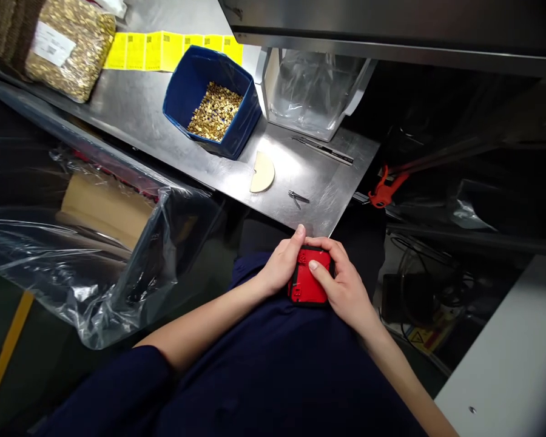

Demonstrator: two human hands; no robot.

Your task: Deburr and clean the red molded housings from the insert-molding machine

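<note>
Hands together at the near edge of the table, low over the person's lap. Left hand (283, 262) partly closed along the left side of a red and black case (308, 280), thumb pointing to the far side; its other fingers are largely hidden. Right hand (348, 285) half curled about the right side, thumb laid on the red face, fingers bent over the far edge. Case held between both, just off the near corner of the metal table (134, 112).

On the table, nearest the hands: a small metal clipper (299, 197), its lever swung out. Left of it and a little farther, a cream half-round disc (264, 173). Farther and to the right, a slim knife (325, 150) lying at a slant.

Beyond the disc, a blue bin (246, 130), tilted toward the person, small gold-coloured pieces (216, 112) inside. Right of the bin, a pale tray (261, 97) lined with clear plastic (316, 88). Behind the bin, a strip of yellow labels (144, 52). Far left, a clear bag (88, 60) full of gold-coloured pieces, white label on it.

Right of the table, an orange clamp (383, 191). Near left, plastic sheeting (150, 267) around brown cardboard (102, 209).
</note>
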